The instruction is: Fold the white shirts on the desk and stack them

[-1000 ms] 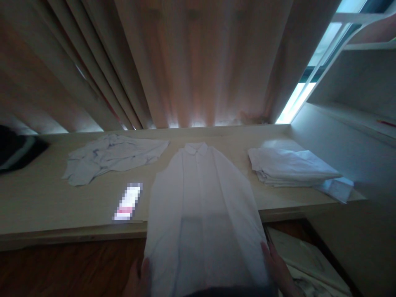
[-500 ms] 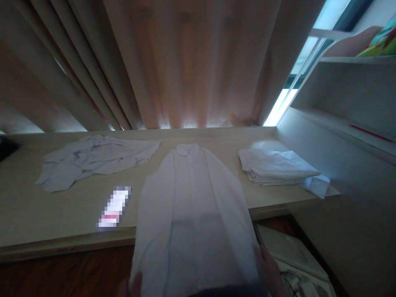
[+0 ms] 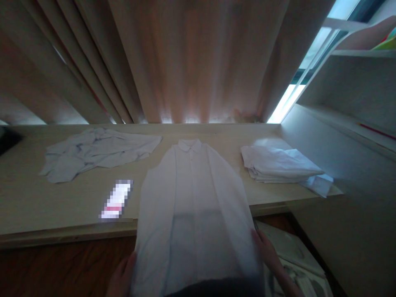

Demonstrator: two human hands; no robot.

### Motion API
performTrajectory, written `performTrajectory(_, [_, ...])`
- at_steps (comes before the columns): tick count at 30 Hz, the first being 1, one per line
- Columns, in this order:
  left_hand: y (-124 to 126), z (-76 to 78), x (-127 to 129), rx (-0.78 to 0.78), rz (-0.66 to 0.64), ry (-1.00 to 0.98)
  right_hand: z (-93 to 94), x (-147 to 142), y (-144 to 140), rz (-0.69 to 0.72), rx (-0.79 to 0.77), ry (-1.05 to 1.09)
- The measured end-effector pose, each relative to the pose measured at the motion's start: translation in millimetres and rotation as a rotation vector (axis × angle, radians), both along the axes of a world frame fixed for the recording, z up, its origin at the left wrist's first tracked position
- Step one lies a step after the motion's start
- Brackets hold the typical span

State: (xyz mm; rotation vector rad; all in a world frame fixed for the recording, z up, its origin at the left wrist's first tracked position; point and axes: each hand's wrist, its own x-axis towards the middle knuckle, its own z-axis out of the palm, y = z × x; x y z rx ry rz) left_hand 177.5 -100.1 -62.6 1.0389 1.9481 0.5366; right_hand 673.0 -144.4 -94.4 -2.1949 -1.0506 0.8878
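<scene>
White shirt [image 3: 193, 198] flat on table [image 3: 46, 206], collar at far side, sleeves folded in, hem hanging over near edge. Left hand [image 3: 122, 278] grips lower left hem, right hand [image 3: 267, 253] grips lower right hem. Crumpled shirt [image 3: 95, 152] far left, folded stack [image 3: 278, 165] far right, blurred small item [image 3: 116, 199] just left of shirt. Curtain [image 3: 192, 62] behind.

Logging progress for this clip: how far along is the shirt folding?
Done: folded stack at the table's right. In hand: white shirt lies flat, sleeves tucked in, left hand and right hand at its hem. Left: crumpled shirt.
</scene>
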Motion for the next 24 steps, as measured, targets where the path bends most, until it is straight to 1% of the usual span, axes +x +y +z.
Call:
performTrajectory(2, [7.4,3.9,4.9,-0.010,0.038,-0.039,4.2,1.7,15.7,-0.041,0.019,0.005])
performTrajectory(4, [9.4,7.4,9.5,-0.015,0.041,-0.041,7.8,2.1,27.7,-0.071,0.014,0.012])
performTrajectory(7, [4.5,9.4,15.8,0.000,0.042,0.018,6.4,0.0,32.7,-0.082,-0.005,0.026])
performTrajectory(10, [-1.4,6.4,22.1,0.014,0.075,0.075,-5.0,-5.0,24.0,-0.105,-0.037,0.031])
performTrajectory(12, [-2.7,4.4,26.2,0.012,0.093,0.089,-14.4,-8.7,16.1,-0.160,-0.065,0.030])
performTrajectory(15, [-1.4,5.2,30.4,0.007,0.081,0.084,-23.0,-12.1,8.6,-0.212,-0.083,0.040])
performTrajectory(17, [0.0,8.0,31.0,0.027,0.068,0.099,-23.1,-12.3,6.7,-0.212,-0.089,0.035])
performTrajectory(20, [1.0,12.5,29.0,0.040,0.061,0.139,-17.9,-12.2,2.9,-0.174,-0.064,0.038])
performTrajectory(24, [-0.3,16.7,25.9,0.024,0.006,0.093,-11.3,-15.4,-10.4,-0.139,-0.031,0.042])
